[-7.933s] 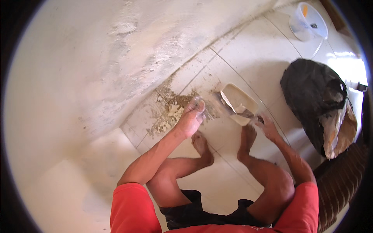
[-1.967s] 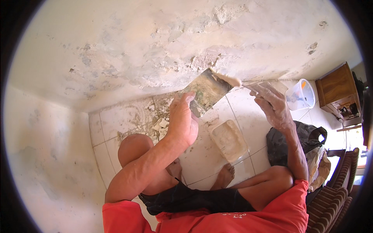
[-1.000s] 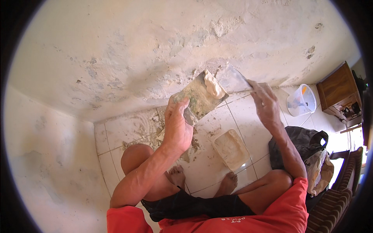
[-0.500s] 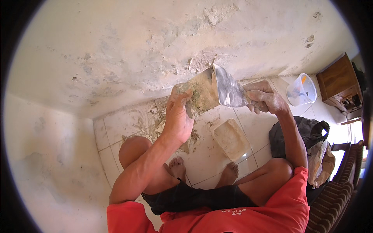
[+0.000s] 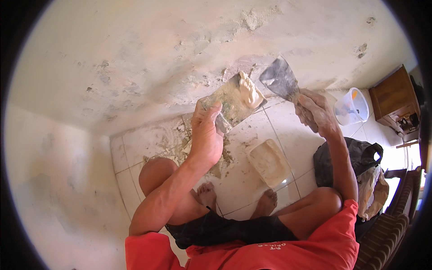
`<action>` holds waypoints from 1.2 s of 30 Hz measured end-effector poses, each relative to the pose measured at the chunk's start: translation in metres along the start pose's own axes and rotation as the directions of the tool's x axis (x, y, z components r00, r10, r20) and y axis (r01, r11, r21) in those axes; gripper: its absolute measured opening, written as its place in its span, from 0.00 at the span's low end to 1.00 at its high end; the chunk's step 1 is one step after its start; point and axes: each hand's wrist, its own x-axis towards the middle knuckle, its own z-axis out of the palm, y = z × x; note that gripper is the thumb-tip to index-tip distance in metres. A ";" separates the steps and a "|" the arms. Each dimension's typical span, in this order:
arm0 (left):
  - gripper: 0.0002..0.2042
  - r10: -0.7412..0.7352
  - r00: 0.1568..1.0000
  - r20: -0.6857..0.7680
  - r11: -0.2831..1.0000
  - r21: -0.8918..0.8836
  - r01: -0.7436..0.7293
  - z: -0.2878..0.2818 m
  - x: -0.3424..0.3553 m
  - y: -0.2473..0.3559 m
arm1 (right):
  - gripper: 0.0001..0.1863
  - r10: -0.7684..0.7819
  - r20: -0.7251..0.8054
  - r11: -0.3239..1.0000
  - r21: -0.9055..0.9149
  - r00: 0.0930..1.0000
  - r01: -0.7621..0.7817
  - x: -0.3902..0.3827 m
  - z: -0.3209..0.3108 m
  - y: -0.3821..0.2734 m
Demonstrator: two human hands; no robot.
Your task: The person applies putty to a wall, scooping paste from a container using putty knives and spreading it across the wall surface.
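Note:
My left hand (image 5: 207, 135) grips a stained flat plate (image 5: 229, 105), its surface mottled brown and green, with a lump of white putty (image 5: 250, 92) along its far right edge. Right of the plate, my right hand (image 5: 317, 114) is closed on the handle of a wide putty knife (image 5: 276, 78); the grey, smeared blade points up toward the wall and is apart from the plate. Behind both tools is the wall (image 5: 148, 45), patched and flaking. On the tiles below them lies a putty-coated rectangular tub (image 5: 269, 163). Plaster crumbs and debris (image 5: 180, 146) lie left of it.
A clear bucket (image 5: 351, 110) and a wooden cabinet (image 5: 391, 94) stand along the wall at the right. A black bag (image 5: 342, 153) with crumpled brown paper (image 5: 373, 189) and striped cushioned furniture (image 5: 391, 229) are at my right. A side wall (image 5: 58, 180) meets the floor at my left.
In the last half second the knife blade has lifted off the plate toward the upper right, uncovering the putty lump. Earlier the knife was down at the tub; both hands have since risen toward the wall.

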 end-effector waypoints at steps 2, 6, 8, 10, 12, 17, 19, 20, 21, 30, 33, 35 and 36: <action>0.22 0.055 0.998 0.040 0.998 0.005 -0.055 0.007 -0.002 0.005 | 0.13 0.010 0.049 1.000 -0.013 0.999 -0.010 -0.008 -0.008 0.002; 0.18 0.188 0.981 0.040 0.979 0.071 -0.190 0.008 0.003 0.005 | 0.13 0.063 0.251 0.996 0.047 0.966 -0.077 -0.034 -0.002 -0.010; 0.18 0.201 0.978 0.056 0.971 0.118 -0.207 0.008 0.001 0.007 | 0.14 0.228 0.304 0.968 0.033 0.925 -0.249 -0.040 0.012 -0.021; 0.18 0.197 0.977 0.079 0.964 0.165 -0.208 0.006 -0.003 0.007 | 0.14 0.208 0.333 0.969 0.055 0.920 -0.239 -0.041 0.027 -0.029; 0.14 0.251 0.957 0.144 0.889 0.357 -0.287 0.004 -0.006 0.008 | 0.13 0.227 0.367 0.947 0.135 0.902 -0.293 -0.038 0.031 -0.023; 0.08 0.459 0.794 0.398 0.443 0.672 -0.593 0.012 -0.010 0.008 | 0.13 0.181 0.306 0.934 0.245 0.935 -0.261 -0.043 0.017 -0.023; 0.07 0.475 0.753 0.456 0.358 0.681 -0.639 0.003 -0.007 0.009 | 0.13 0.156 0.285 0.945 0.236 0.946 -0.227 -0.043 0.014 -0.016; 0.07 0.487 0.723 0.490 0.307 0.679 -0.667 -0.002 -0.004 0.008 | 0.13 0.135 0.275 0.947 0.246 0.952 -0.205 -0.042 0.014 -0.011; 0.08 0.497 0.692 0.523 0.256 0.674 -0.693 -0.005 -0.003 0.009 | 0.13 0.115 0.265 0.949 0.254 0.957 -0.185 -0.042 0.013 -0.009; 0.08 0.676 0.592 0.438 0.041 0.780 -0.624 0.001 -0.009 0.050 | 0.13 -0.006 0.072 0.979 0.202 0.997 -0.009 -0.035 -0.001 -0.022; 0.12 0.750 0.657 0.070 0.512 0.567 -0.645 0.015 -0.015 0.070 | 0.12 0.035 0.125 0.987 0.154 0.991 -0.054 -0.012 0.011 -0.005; 0.18 0.753 0.658 0.020 0.620 0.313 -0.719 0.016 -0.018 0.080 | 0.11 0.176 0.235 0.952 0.207 0.956 -0.226 0.010 0.029 0.021; 0.24 0.730 0.683 0.033 0.649 0.280 -0.708 0.013 -0.019 0.083 | 0.10 0.213 0.225 0.944 0.202 0.951 -0.259 0.020 0.042 0.032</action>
